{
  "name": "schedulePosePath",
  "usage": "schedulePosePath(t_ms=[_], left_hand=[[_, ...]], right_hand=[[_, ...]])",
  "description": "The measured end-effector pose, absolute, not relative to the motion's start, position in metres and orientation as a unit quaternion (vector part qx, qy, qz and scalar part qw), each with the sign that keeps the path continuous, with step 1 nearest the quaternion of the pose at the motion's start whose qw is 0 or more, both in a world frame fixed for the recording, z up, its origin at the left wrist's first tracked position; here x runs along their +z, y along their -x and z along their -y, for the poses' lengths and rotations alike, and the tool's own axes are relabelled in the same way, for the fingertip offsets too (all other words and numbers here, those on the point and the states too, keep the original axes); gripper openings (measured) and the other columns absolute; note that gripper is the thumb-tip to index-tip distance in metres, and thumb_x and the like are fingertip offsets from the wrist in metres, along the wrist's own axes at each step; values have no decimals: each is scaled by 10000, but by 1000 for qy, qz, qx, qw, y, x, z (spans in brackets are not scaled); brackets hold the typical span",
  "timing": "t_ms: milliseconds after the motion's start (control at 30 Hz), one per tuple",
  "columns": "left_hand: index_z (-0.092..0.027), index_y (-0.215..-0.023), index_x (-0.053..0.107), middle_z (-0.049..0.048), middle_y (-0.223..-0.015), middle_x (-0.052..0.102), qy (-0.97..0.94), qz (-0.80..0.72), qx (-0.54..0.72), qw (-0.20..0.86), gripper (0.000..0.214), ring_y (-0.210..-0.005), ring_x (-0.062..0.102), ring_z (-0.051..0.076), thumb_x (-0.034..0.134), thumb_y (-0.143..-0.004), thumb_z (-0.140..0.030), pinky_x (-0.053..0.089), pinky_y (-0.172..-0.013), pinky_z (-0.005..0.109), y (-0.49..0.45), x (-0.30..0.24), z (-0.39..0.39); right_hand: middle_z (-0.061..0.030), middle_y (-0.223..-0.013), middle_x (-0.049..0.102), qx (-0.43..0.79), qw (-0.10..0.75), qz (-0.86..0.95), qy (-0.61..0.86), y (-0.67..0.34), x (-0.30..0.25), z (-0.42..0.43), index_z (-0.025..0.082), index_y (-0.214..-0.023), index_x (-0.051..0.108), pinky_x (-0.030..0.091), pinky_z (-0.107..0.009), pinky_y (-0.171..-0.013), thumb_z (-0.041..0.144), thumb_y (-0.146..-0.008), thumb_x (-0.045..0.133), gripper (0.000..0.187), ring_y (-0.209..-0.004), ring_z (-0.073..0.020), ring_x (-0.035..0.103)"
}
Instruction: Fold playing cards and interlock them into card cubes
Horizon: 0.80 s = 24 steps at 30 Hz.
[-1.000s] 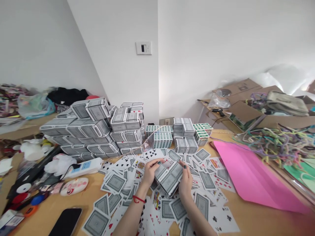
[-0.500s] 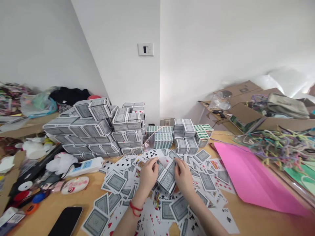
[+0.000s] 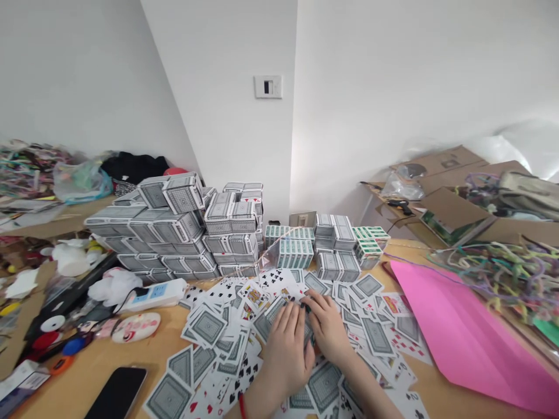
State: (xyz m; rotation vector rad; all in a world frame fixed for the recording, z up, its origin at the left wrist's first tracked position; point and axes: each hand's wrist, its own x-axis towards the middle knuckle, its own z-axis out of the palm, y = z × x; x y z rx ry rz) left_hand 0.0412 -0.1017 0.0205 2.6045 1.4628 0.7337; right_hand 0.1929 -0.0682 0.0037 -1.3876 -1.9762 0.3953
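Observation:
Both my hands come together over a small block of folded playing cards (image 3: 271,312), which they mostly cover. My left hand (image 3: 289,337) lies across its top, fingers close together and thumb bent toward me. Curled around the right side is my right hand (image 3: 326,327), its fingertips meeting the left ones. Loose playing cards (image 3: 207,326) are spread under and around the hands, some face up, some back up. Behind them stand stacked card blocks (image 3: 231,216) at left, with smaller card blocks (image 3: 336,233) and green-edged blocks (image 3: 294,250) further right.
A black phone (image 3: 117,393), a white power strip (image 3: 163,293) and small toys lie at left. Pink paper (image 3: 463,331) covers the right side, beside a tangle of coloured pipe cleaners (image 3: 502,270) and an open cardboard box (image 3: 463,212).
My left hand has moved from the block's left side to over its top, and my right hand has closed in toward it. The block is now largely hidden. The view has shifted slightly.

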Motion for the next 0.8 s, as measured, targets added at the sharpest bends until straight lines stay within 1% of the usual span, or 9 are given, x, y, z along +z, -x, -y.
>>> schedulePosePath(t_ms=[67,233,300,433,500,600,667,733,800], left_hand=[[-74,-1281,430,170,-1340,426,-854,-468,224,32,523,-1259,348,305,403,-825,-327,313,-1024,459,-40,19,101],[-107,-1348,318,174,-1381,365,-871,-442,207,48,692,-1277,299,339,453,-790,-493,314,-1009,504,-35,17,100],[-129,-1360,296,167,-1381,367,-867,-446,215,56,657,-1276,305,332,450,-807,-449,319,-1004,509,-32,18,99],[-182,-1381,251,145,-1390,359,-838,-462,264,119,608,-1283,292,329,443,-831,-359,297,-1014,533,-24,31,98],[-229,-1396,198,116,-1417,318,-806,-463,311,198,605,-1298,267,312,426,-847,-342,294,-1026,515,-20,42,101],[-266,-1406,119,78,-1453,247,-726,-425,399,364,567,-1305,273,260,346,-888,-306,342,-1027,419,-16,58,105],[-257,-1409,87,83,-1452,249,-690,-377,435,440,629,-1294,295,266,396,-868,-343,366,-1014,399,-18,64,107],[-252,-1411,57,93,-1449,253,-675,-345,447,474,735,-1286,305,286,472,-823,-400,378,-1001,407,-23,65,107],[-257,-1410,35,98,-1451,242,-673,-329,461,477,788,-1281,312,294,492,-796,-443,389,-987,417,-30,63,105]], right_hand=[[-35,-1219,548,165,352,745,542,-192,3,67,278,-1102,599,456,-425,-868,172,-820,393,366,-1029,-223,512],[-44,-1234,546,299,438,665,526,-198,-4,68,276,-1152,577,355,-455,-985,262,-831,419,358,-1137,-221,474],[-66,-1256,533,384,503,582,511,-205,-7,69,259,-1208,530,342,-461,-993,325,-843,426,385,-1155,-226,475],[-106,-1243,544,469,601,435,479,-221,-4,75,246,-1251,482,431,-452,-902,450,-860,399,448,-1090,-240,544],[-114,-1217,565,469,611,431,471,-223,3,80,255,-1233,500,458,-455,-856,485,-867,363,454,-1078,-249,554],[-112,-1178,594,469,603,467,445,-215,20,87,272,-1258,470,476,-458,-824,550,-862,289,517,-1073,-258,560],[-106,-1229,558,463,588,506,429,-206,33,89,261,-1303,415,464,-455,-851,594,-852,225,592,-1121,-259,523],[-76,-1347,440,451,586,520,427,-197,43,90,263,-1330,370,408,-450,-932,582,-834,324,591,-1220,-255,417],[-59,-1385,389,431,584,540,427,-188,49,88,265,-1338,355,345,-442,-994,539,-827,398,582,-1265,-245,350]])
